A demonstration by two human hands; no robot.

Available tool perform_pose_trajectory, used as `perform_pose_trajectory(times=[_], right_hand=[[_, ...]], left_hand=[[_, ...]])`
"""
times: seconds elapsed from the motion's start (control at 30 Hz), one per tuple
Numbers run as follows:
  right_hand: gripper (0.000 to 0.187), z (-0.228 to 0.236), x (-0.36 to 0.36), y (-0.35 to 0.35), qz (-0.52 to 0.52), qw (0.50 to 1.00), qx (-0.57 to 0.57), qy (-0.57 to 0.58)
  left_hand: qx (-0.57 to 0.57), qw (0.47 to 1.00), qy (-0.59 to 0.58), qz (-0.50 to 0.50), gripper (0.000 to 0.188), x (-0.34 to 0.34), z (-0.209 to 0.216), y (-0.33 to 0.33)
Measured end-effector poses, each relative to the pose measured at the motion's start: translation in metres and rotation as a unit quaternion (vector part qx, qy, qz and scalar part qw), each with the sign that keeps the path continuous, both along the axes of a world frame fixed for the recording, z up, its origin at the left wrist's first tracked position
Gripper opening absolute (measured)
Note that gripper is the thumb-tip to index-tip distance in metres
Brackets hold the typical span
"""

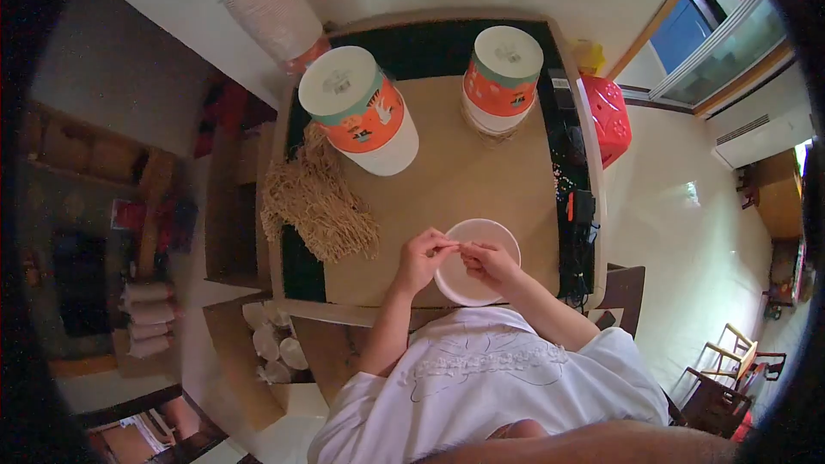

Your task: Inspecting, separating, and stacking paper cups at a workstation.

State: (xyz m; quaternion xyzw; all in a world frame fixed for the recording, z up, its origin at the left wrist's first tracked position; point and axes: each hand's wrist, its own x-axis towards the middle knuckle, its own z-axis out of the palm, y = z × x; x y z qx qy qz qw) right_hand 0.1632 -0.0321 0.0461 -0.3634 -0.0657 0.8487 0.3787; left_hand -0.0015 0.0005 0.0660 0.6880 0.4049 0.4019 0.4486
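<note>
My left hand (421, 261) and my right hand (489, 262) meet fingertip to fingertip above a round white tub (477, 296) at the table's near edge. Both are closed in a pinch; whatever lies between the fingers is too small to make out. The tub's open mouth faces up. To the left of my left hand lies a loose heap of tan twisted cords (322, 198). Behind it stands an upturned stack of paper buckets (365, 112) with orange and teal print. A second upturned bucket stack (503, 82) stands at the far right, with some tan cord around its base.
Brown board (447, 163) covers most of the dark-topped table. A wrapped stack of white buckets (273, 13) leans at the far left corner. Along the right edge lie a black device (582, 205), cables and small beads. A red stool (607, 119) stands beyond that edge.
</note>
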Motion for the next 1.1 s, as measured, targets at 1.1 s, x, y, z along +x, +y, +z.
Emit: perform_pose_trajectory(times=[1.1], right_hand=[[0.016,-0.044,-0.024,0.011,-0.11,0.981,-0.005,-0.158]], left_hand=[[-0.084,0.993,0.067,0.048,0.015,-0.002,-0.05,0.022]])
